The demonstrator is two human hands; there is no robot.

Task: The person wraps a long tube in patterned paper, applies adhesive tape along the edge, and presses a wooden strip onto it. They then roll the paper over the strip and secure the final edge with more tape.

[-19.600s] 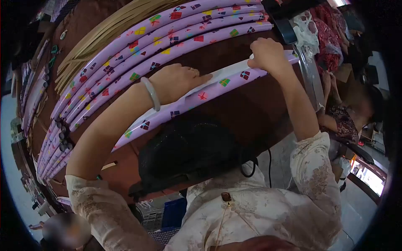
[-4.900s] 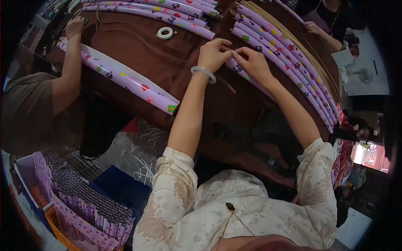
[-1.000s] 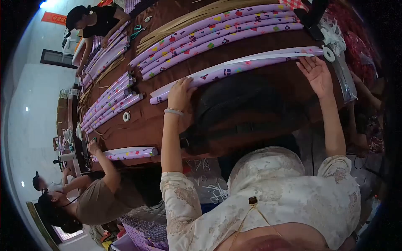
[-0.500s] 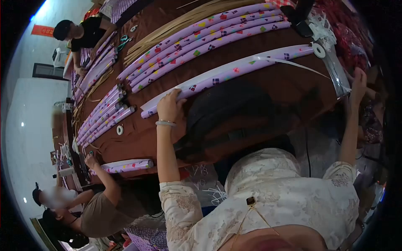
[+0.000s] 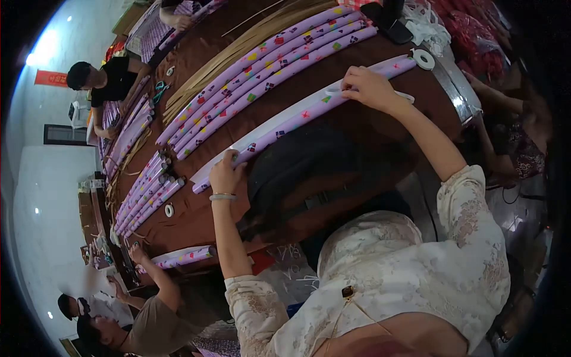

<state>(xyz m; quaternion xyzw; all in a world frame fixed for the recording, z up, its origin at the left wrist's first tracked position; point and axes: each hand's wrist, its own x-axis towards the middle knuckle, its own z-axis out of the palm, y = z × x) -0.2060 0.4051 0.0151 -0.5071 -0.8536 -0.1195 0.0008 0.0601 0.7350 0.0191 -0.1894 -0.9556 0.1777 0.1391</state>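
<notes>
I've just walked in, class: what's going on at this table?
A person has the left hand on a purple roll near one end and the right hand farther along it. The roll's pale edge is visible between them. It lies on the brown table, with a tape ring by its far end. At the left, a co-worker's hand is by another roll.

Gap btwn held roll (image 5: pixel 297 121) & rear rolls (image 5: pixel 260 77), blk bag (image 5: pixel 303 163) obstructs nearside.
</notes>
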